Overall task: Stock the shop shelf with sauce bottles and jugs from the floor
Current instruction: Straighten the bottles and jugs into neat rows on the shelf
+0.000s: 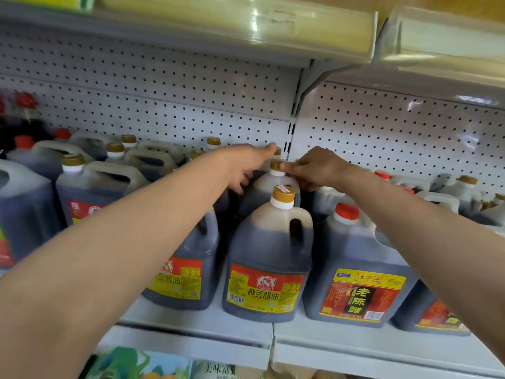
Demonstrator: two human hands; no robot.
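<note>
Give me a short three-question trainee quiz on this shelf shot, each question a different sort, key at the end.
1. True or false: both hands are on a jug in the second row, behind the front gold-capped soy sauce jug.
2. Multiple choice: the cap of the front vinegar jug, right of that soy jug, is A) gold B) red C) green.
3. Fill in: the back wall of the shelf is a white ____ panel.

Key:
1. True: the left hand and right hand meet at the rear jug, by its gold cap.
2. B
3. Perforated (pegboard)
</note>
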